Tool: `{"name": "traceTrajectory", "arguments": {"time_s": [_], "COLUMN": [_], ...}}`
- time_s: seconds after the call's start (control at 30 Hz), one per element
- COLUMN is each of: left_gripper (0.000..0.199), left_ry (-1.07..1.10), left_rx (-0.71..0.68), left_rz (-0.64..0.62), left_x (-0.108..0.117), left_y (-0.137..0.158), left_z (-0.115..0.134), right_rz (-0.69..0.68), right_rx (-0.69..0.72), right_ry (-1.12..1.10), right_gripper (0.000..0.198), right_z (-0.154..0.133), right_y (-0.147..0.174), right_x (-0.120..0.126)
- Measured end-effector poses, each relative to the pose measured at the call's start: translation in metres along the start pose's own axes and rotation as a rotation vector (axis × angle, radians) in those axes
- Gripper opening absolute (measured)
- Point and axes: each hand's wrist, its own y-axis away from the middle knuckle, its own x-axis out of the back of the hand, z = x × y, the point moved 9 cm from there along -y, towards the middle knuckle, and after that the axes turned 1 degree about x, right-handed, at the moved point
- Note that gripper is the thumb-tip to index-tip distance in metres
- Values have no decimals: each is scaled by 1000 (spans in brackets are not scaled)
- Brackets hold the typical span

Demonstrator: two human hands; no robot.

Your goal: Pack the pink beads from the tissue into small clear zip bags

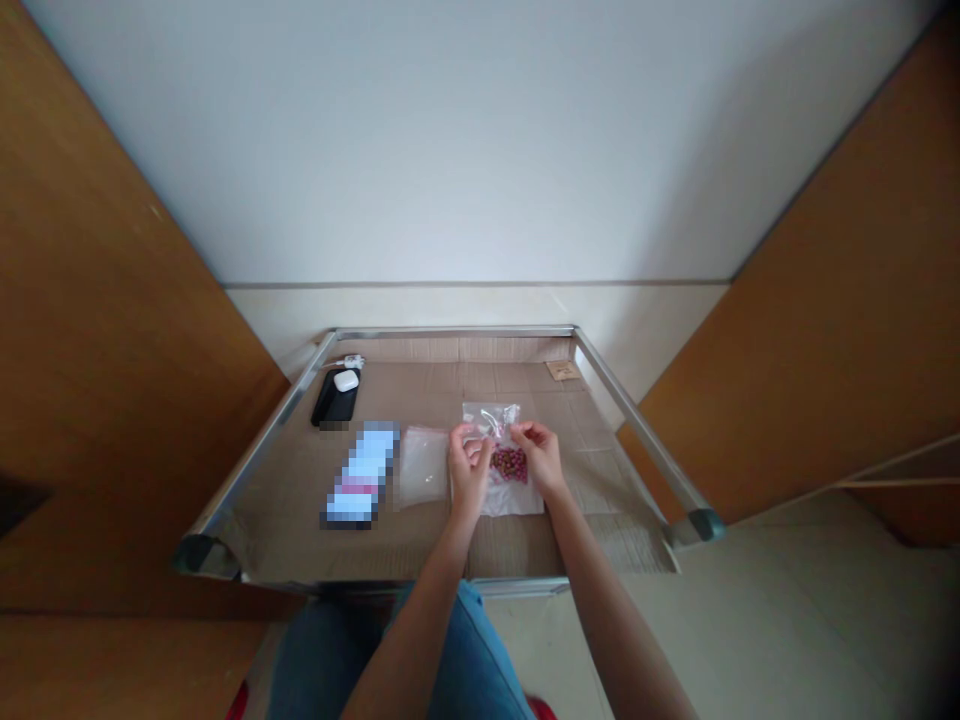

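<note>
A small clear plastic bag (491,412) lies on the cardboard between my hands, its upper part catching the light. My left hand (468,468) is closed at the bag's left side, thumb and fingers bent together on the film. On the right edge, my right hand (541,455) pinches the plastic. Between the hands is a small heap of pink and brownish-green pieces (510,463), like beads or dried buds; whether they are inside the clear bag I cannot tell. Below them spreads a whitish sheet or bag (514,502). Left of my left hand lie flat clear bags (424,467).
A metal-framed table (626,405) is covered with cardboard (300,540). At left are a blurred-out phone (362,475), a black flat device (330,403), a white earbud case (346,380) and a white plug (352,361). A brown paper piece (562,371) lies back right.
</note>
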Motion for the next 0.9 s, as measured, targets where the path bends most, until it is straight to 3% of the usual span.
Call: {"name": "traceTrajectory", "arguments": {"time_s": [0.17,0.33,0.57,0.9], "left_gripper": [21,20,20,11], "left_ry": [-33,-40,-217,-174], "left_rx": [14,-42,-168,-127], "left_rz": [-33,-23,-56,-27], "left_x": [-2,-3,-9,-5], "left_y": [-4,-4,4,4], "left_z": [-3,6,24,20], "right_rz": [-45,-1,-64,-11], "right_rx": [37,104,175,194], "right_ry": [96,233,367,420], "right_gripper": [26,29,28,22], "right_z": [-4,-18,-46,-28], "right_y": [1,1,14,31], "right_x": [-6,-1,-5,-8]}}
